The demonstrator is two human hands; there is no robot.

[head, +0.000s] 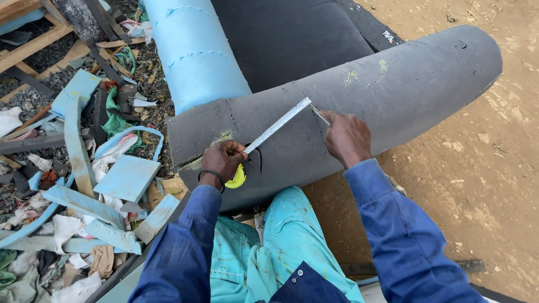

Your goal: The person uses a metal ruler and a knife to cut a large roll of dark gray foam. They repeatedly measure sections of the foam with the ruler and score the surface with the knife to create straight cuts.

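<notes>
- The scene is outdoors on bare brown dirt ground (494,168), scattered with small stones and bits of debris.
- A long, thick dark grey foam slab (404,84) lies across the view, bent over the person's knees, with faint yellow-green marks on its top face.
- Behind it stands a light blue foam roll (193,50), and a black foam sheet (292,39) lies just beside that roll.
- To the left is a heap of offcuts (84,185): blue foam strips and squares, white scraps, and wooden slats mixed together on the ground; no container shows.
- The left hand (223,160) is curled closed around a yellow tape measure case (237,178), pressing it against the grey slab near its lower edge; a dark band sits on that wrist.
- The white tape blade (278,124) runs from the case up and to the right, lying flat on the slab.
- The right hand (347,137) rests on the slab with fingers pressed together, pinching a thin marking tool (319,114) whose tip meets the far end of the blade.
- Both arms wear blue sleeves; the legs below are in turquoise trousers.
</notes>
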